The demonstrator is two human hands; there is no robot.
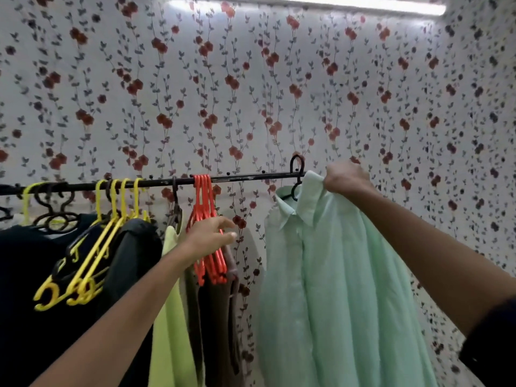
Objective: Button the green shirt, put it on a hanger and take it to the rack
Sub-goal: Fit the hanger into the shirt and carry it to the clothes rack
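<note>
The pale green shirt (335, 275) hangs on a black hanger (296, 174) whose hook sits over the right end of the black rack rail (245, 178). My right hand (346, 177) is closed on the shirt's shoulder beside the collar. My left hand (210, 238) rests on a bunch of empty red hangers (206, 219) hanging mid-rail, with thumb and fingers around them. The shirt's front looks closed down the placket.
Left along the rail hang several yellow hangers (92, 252), black garments (33, 289), a lime-yellow garment (167, 317) and a brown one (220, 317). A floral-papered wall (251, 93) stands close behind. A gap lies between the red hangers and the green shirt.
</note>
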